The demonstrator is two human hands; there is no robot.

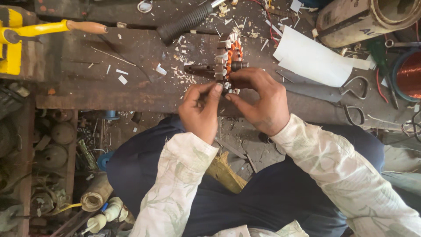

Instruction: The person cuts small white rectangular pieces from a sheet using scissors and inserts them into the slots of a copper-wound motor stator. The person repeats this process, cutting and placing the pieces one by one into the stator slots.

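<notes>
A small motor rotor [229, 60] with copper windings and white paper slot liners lies on its shaft on a dark wooden bench [109, 83]. My left hand [201, 110] pinches at the rotor's near edge with thumb and forefinger. My right hand [259, 100] curls over the rotor from the right, fingertips meeting the left hand's at the same spot. What the fingertips pinch is too small to tell. Both arms wear pale leaf-patterned sleeves.
White paper scraps litter the bench around the rotor. A white paper sheet [313, 59] and large scissors [346, 94] lie to the right, a copper wire spool [410, 74] at far right, a black-handled tool [188, 19] behind, a yellow tool [26, 33] at left.
</notes>
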